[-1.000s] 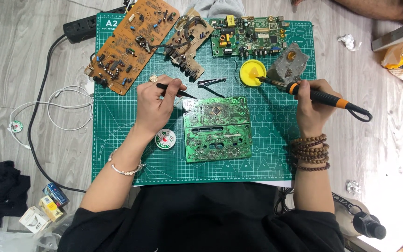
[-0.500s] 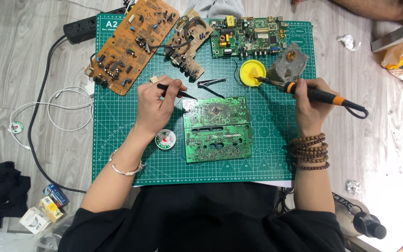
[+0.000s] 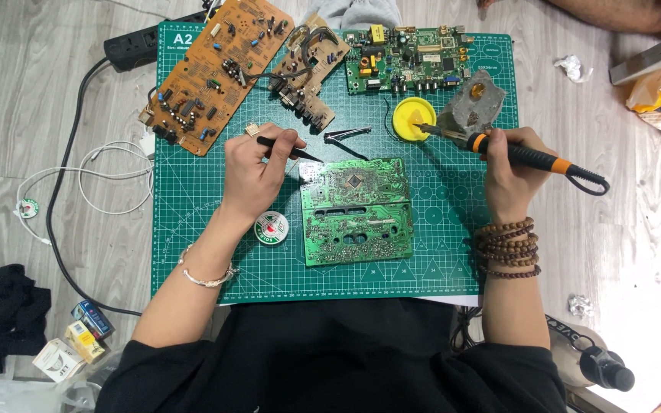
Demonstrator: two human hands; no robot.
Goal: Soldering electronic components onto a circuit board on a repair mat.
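Green cutting mat [image 3: 193, 252] on a grey wood floor; mat edges crowded up top by brown boards and a green board [image 3: 411, 47], open space lower left. Left hand [image 3: 250, 172] pinches a black tweezer [image 3: 288, 149], tip at green circuit board [image 3: 355, 210] corner. Right hand [image 3: 510, 172] grips soldering iron [image 3: 514, 153], tip over yellow tin [image 3: 413, 118].

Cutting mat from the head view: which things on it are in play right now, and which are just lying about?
In play:
left hand holding black tweezers
right hand holding soldering iron, tip at yellow tin
green circuit board

Lying about:
brown board
solder reel
power strip
small boxes
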